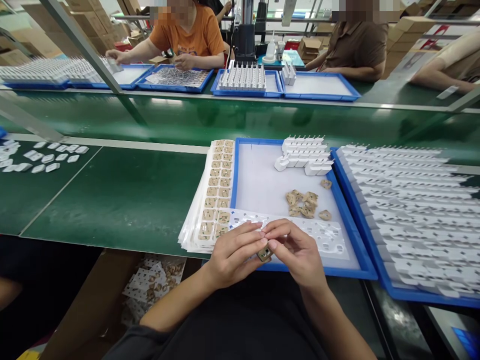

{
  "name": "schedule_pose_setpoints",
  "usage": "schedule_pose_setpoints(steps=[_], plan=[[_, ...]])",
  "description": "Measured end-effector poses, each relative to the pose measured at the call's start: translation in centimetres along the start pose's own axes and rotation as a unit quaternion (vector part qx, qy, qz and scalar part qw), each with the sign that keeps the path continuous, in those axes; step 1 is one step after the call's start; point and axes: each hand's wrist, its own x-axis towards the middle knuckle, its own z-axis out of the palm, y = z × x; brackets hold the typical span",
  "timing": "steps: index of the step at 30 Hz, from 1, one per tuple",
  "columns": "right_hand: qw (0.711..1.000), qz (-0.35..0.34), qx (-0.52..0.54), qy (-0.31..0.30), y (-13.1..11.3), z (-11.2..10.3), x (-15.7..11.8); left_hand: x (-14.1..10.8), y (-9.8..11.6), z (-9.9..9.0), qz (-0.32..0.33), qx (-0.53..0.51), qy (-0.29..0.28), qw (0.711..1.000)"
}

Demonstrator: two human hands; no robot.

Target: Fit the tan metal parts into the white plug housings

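Note:
Over the near edge of the blue-rimmed tray (233, 175), my left hand (236, 252) and my right hand (298, 250) meet. Between them is a small block-shaped part (264, 254) with a tan face and dark slots; fingers hide most of it. Both hands are closed, the fingertips pinching around this part. Under my hands lies a clear sheet with cut-outs (322, 239). Beyond it rest crumpled tan sticker backings (302, 202) in a loose pile. White plug housings with metal pins (305, 155) stand in rows at the tray's far right corner.
Left of the tray is a stack of tan sticker sheets (215, 192). A second blue tray (375, 245) at right carries many white housings. White pieces (47, 159) lie far left. Below the bench a box holds scrap sheets (150, 282). Co-workers (191, 37) sit across the green conveyor (180, 115).

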Motion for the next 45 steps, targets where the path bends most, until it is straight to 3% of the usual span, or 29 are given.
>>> schedule_pose_setpoints(steps=[7, 17, 27, 32, 39, 45], plan=[[0.993, 0.065, 0.092, -0.027, 1.1, -0.4, -0.2, -0.3, 0.0, 0.1, 0.002, -0.004, 0.008, 1.0], [0.989, 0.082, 0.116, -0.032, 1.3, -0.1, -0.2, -0.5, -0.2, -0.4, 0.036, 0.032, -0.005, 0.999], [0.969, 0.141, 0.197, -0.043, 0.8, 0.3, 0.0, 0.5, -1.1, -1.5, 0.146, 0.08, -0.052, 0.985], [0.947, 0.173, 0.268, -0.042, 0.6, 0.5, 0.0, 1.0, -0.9, -1.8, 0.152, 0.078, -0.04, 0.984], [0.955, 0.161, 0.249, -0.03, 0.3, 0.8, 0.0, 1.0, -0.6, -1.8, 0.135, 0.076, -0.047, 0.987], [0.966, 0.126, 0.224, -0.038, 0.7, 0.4, -0.1, 0.8, -0.9, -1.5, 0.125, 0.049, -0.016, 0.991]])
